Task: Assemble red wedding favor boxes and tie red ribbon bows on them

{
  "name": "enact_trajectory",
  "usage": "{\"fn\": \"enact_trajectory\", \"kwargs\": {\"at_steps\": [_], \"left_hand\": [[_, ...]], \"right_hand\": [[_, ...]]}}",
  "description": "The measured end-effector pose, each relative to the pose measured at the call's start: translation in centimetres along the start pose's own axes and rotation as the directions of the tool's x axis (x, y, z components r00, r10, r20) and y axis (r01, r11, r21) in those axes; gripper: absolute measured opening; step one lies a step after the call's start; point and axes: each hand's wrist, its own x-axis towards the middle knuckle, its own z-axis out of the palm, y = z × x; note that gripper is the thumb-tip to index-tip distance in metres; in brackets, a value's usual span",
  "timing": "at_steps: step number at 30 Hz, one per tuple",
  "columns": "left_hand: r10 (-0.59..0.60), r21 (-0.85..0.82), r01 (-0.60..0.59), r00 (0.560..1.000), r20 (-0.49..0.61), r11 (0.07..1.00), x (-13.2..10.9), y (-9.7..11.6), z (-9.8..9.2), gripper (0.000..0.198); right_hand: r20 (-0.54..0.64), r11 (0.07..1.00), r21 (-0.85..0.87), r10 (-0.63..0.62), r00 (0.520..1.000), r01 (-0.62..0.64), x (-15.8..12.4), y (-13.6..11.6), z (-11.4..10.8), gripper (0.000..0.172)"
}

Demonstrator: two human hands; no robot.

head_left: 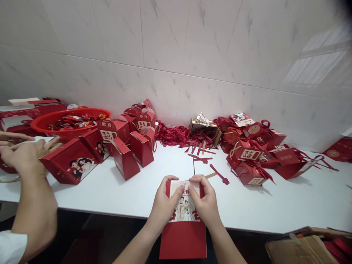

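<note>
Between my two hands is a red gift box [183,240] with a white printed panel showing a cartoon couple in wedding dress. My left hand [165,198] grips its left upper edge, thumb pressed on the panel. On the opposite side my right hand [205,198] holds the right upper edge the same way, both thumbs near the top. The box is at the table's front edge, its plain red lower part towards me. Just beyond my hands lie loose dark red paper strips, one with a flower-shaped end [225,180].
A red basin [35,124] of wrapped sweets stands at the left among red boxes [125,157]. Red ribbons [176,135] and an open carton [217,132] lie at the back. More boxes [249,178] are piled right. A co-worker's hands [27,154] work far left; a cardboard box [299,249] stands lower right.
</note>
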Motion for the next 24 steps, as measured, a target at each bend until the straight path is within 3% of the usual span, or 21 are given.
{"fn": "enact_trajectory", "kwargs": {"at_steps": [8,15,17,21,24], "left_hand": [[-0.063,-0.103,0.066,0.998,0.030,0.992,0.3,0.0,0.1,0.030],[-0.097,-0.166,0.104,0.994,0.047,0.981,1.4,-0.4,-0.2,0.029],[-0.068,-0.153,0.071,0.997,0.020,0.986,2.0,-0.7,-0.8,0.029],[0.014,-0.081,-0.025,0.990,-0.139,0.996,3.4,-1.2,-2.4,0.030],[0.102,0.024,-0.099,0.957,-0.271,0.995,4.1,-1.5,-3.2,0.030]], "right_hand": [[-0.040,0.990,0.073,0.120,0.992,-0.117,0.2,0.1,0.1,0.014],[-0.028,0.978,0.165,0.131,0.991,-0.125,0.4,0.9,0.9,0.017],[0.016,0.986,0.153,0.071,0.997,-0.072,1.1,1.4,1.1,0.014],[0.178,0.981,-0.035,-0.180,0.967,0.189,6.1,4.5,0.1,0.018],[0.096,0.947,-0.265,-0.162,0.982,0.182,12.7,9.2,-2.5,0.026]]}}
